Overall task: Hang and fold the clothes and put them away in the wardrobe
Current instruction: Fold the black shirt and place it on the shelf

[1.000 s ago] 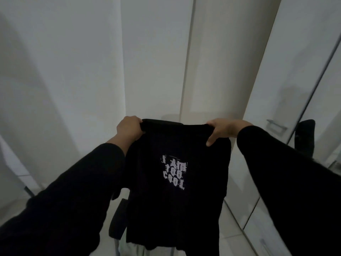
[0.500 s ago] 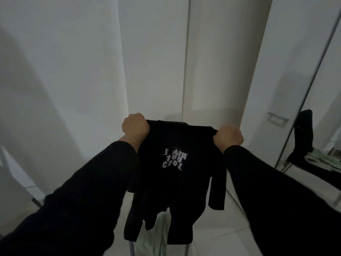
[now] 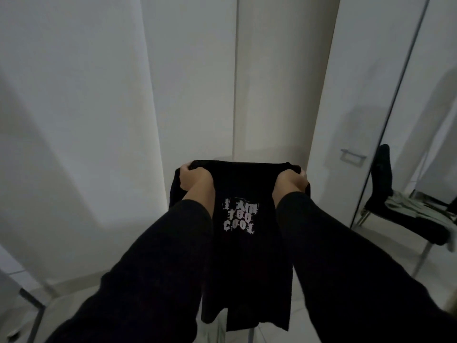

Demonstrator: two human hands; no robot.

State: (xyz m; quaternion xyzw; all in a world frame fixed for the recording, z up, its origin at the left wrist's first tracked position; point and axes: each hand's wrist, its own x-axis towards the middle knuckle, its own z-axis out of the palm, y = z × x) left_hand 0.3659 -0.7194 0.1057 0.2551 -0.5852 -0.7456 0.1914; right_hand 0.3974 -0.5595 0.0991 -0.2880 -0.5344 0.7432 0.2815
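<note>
Your left hand and right hand each clench the top edge of the black printed T-shirt, fingers curled tight into the cloth; it hangs below your knuckles, probably folded narrower, facing the white wardrobe doors.

- black shirt with a white, ragged-lettered print on it
- black sleeves on both arms
- white wardrobe doors, plain and unpatterned, greyed by shadow on the left
- grey metal handle on the white door to the right
- black chair seen at the right, its legs silver
- pale grey-green and white cloth on that chair
- pale, near-white floor tiles
</note>
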